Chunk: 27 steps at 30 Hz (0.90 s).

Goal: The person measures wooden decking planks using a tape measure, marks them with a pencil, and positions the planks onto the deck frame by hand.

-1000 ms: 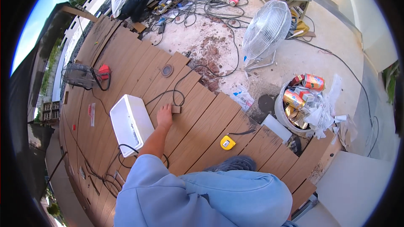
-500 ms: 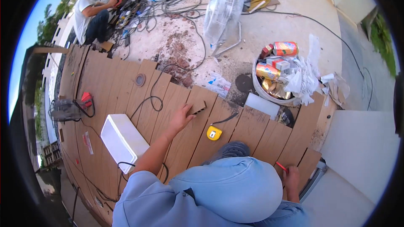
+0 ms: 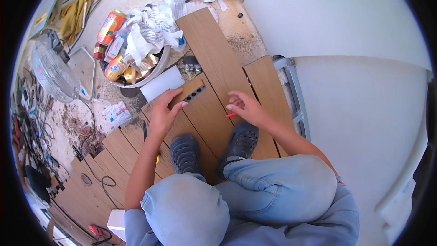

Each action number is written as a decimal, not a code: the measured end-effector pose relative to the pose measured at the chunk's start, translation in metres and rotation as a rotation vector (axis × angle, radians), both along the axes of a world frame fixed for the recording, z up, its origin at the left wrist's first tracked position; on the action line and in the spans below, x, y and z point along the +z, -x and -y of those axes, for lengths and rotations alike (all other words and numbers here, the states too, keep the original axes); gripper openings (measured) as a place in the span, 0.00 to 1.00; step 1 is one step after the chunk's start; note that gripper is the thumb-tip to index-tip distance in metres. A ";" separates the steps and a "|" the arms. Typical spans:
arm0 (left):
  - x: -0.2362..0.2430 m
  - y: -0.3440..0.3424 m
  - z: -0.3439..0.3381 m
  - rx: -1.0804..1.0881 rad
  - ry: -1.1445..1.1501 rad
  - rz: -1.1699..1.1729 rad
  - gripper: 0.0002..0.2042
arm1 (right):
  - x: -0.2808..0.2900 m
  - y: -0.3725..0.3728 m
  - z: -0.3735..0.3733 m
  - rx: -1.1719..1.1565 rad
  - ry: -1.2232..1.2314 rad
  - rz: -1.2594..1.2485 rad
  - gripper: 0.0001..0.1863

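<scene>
My left hand (image 3: 165, 113) grips a short offcut of brown decking board (image 3: 187, 90) between thumb and fingers. The offcut lies over the deck boards, and its cut end shows a row of dark round hollows. To the right, my right hand (image 3: 249, 110) is closed on a thin red pencil (image 3: 231, 115), whose end points left, above a long deck board (image 3: 214, 59). A gap separates the two hands. Behind my left forearm only a sliver of the yellow tape measure (image 3: 158, 158) shows.
A white bucket (image 3: 160, 66) heaped with cans and crumpled paper stands beyond the deck's ragged edge, beside a white block (image 3: 162, 83). A fan (image 3: 54, 70) stands farther left. Along the right run a grey metal frame (image 3: 293, 95) and a pale panel (image 3: 355, 109). My shoes (image 3: 185, 154) rest on the boards.
The view has swung to the right. My left hand has carried the offcut toward the boards near the bucket. My right hand has moved forward and left with the pencil, nearer the left hand.
</scene>
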<state>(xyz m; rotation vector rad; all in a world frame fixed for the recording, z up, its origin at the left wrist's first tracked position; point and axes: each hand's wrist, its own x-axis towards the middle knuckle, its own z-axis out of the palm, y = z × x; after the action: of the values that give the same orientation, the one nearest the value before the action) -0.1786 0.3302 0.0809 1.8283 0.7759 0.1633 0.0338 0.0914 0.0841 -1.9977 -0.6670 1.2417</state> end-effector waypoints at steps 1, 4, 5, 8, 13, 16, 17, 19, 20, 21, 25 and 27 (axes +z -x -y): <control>0.005 -0.021 0.008 -0.062 0.014 0.027 0.20 | 0.007 0.001 -0.009 -0.014 0.014 0.004 0.22; -0.010 -0.057 0.026 -0.180 -0.021 0.104 0.21 | 0.018 -0.008 -0.023 -0.374 -0.290 -0.186 0.28; -0.016 -0.065 0.031 -0.251 -0.049 0.149 0.21 | 0.016 -0.019 -0.024 -0.251 -0.344 -0.101 0.27; -0.024 -0.087 0.036 -0.315 -0.021 0.192 0.22 | 0.034 -0.056 -0.025 -0.009 -0.273 0.135 0.24; -0.065 -0.075 0.016 -0.159 -0.574 0.064 0.21 | 0.050 -0.164 -0.011 -0.208 -0.015 0.603 0.18; -0.093 -0.045 0.010 -0.149 -0.648 -0.044 0.19 | 0.037 -0.209 -0.016 -0.170 0.088 0.782 0.17; -0.101 -0.044 0.011 -0.190 -0.668 -0.089 0.18 | 0.028 -0.218 -0.017 -0.162 0.098 0.783 0.17; -0.101 -0.047 0.011 -0.187 -0.640 -0.095 0.18 | 0.010 -0.226 -0.013 0.020 0.148 0.985 0.17; -0.100 -0.049 0.011 -0.185 -0.631 -0.093 0.17 | 0.005 -0.228 -0.010 0.030 0.159 0.977 0.17; -0.101 -0.049 0.010 -0.185 -0.624 -0.105 0.17 | 0.000 -0.226 -0.012 0.049 0.183 0.981 0.17; -0.102 -0.051 0.010 -0.223 -0.646 -0.113 0.18 | -0.022 -0.225 -0.010 0.114 0.268 1.027 0.16; -0.103 -0.049 0.010 -0.237 -0.651 -0.108 0.18 | -0.033 -0.224 -0.006 0.141 0.325 0.979 0.15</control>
<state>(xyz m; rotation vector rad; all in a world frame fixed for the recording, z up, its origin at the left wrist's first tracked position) -0.1294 0.3202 -0.0225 2.5473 0.6091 0.1769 0.2581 0.0976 0.0511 -2.8615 -1.1130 0.3641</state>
